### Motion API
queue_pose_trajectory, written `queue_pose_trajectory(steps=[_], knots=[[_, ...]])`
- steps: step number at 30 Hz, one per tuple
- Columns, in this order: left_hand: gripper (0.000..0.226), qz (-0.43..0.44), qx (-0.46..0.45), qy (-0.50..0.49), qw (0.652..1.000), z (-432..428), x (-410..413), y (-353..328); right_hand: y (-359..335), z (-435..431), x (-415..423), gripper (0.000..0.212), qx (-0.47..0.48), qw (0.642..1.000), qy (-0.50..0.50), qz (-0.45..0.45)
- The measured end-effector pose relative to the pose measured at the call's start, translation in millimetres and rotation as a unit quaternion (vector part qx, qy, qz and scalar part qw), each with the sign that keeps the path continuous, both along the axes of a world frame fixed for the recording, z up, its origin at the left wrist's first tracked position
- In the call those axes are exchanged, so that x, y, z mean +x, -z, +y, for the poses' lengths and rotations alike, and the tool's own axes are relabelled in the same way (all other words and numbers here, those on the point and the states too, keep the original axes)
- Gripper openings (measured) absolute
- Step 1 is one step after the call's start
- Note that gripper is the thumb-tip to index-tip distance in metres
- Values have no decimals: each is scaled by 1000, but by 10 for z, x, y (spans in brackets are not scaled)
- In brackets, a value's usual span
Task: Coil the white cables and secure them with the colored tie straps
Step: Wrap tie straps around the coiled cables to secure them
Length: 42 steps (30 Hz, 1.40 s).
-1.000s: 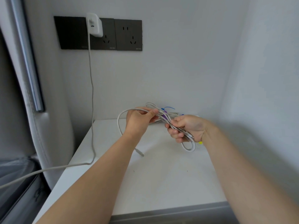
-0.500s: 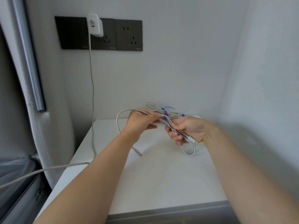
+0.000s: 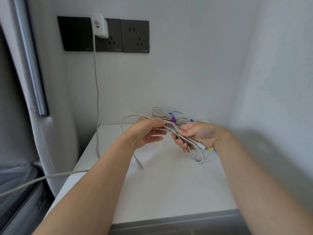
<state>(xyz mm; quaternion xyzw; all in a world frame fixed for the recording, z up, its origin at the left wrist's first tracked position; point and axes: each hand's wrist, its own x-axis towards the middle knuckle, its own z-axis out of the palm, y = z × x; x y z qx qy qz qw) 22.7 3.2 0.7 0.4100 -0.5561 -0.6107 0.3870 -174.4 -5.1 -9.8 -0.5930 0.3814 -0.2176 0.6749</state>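
White cable (image 3: 183, 138) half-coiled above the table (image 3: 169, 192).
Right hand (image 3: 198, 134) clasps its loops; left hand (image 3: 147, 131) pinches one strand.

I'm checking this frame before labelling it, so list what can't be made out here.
- Head view: the yellow strap and blue strap are mostly hidden by the right hand.
- How many loops the white cable makes inside that fist: covered by its fingers.
- Charger cord: runs off the left edge.
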Motion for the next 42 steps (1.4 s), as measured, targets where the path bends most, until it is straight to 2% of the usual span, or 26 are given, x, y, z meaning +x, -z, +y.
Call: queue_pose_trajectory(steps=[6, 18, 23, 27, 29, 31, 32, 34, 35, 36, 37, 38, 39, 40, 42], knots=[[18, 73, -3, -7, 997, -10, -20, -16, -11, 5, 5, 26, 1, 1000, -1, -1], [20, 143, -2, -23, 989, 4, -17, -55, -60, 77, 26, 25, -11, 1000, 8, -11], [20, 168, 19, -61, 984, -10, -49, -23, -54, 91, 71, 22, -19, 1000, -7, -13], [19, 191, 23, -98, 977, -11, -128, 3, -19, 21, 96, 23, 9, 997, 73, -20], [39, 187, 73, -91, 975, -3, -126, -10, 0, -25, 95, 29, 13, 991, 133, -18], [58, 139, 125, -64, 980, 15, -92, -38, 5, -50, 78, 31, 16, 982, 188, -26], [61, 109, 124, -52, 985, 31, -88, -61, 6, -59, 67, 32, 14, 977, 211, -30], [53, 42, 43, -66, 996, 70, -108, -108, 6, -64, 48, 33, 13, 969, 245, -35], [46, -7, -46, -110, 993, 61, -106, -101, 0, -73, 56, 34, 13, 967, 253, -40], [39, -85, -147, -172, 970, 33, -106, -79, -4, -73, 54, 34, 12, 965, 259, -48], [31, -188, -245, -248, 918, -11, -95, -47, -10, -73, 53, 34, 10, 963, 262, -59], [22, -285, -316, -310, 851, -48, -80, -14, -17, -73, 48, 34, 6, 963, 261, -73], [19, -345, -346, -333, 806, -72, -67, 18, -25, -71, 40, 34, 0, 962, 258, -88], [26, -378, -342, -319, 799, -113, -54, 64, -31, -68, 25, 33, -4, 962, 254, -104], [43, -390, -285, -254, 838, -190, -21, 152, -42, -60, 7, 33, -10, 961, 242, -132]])
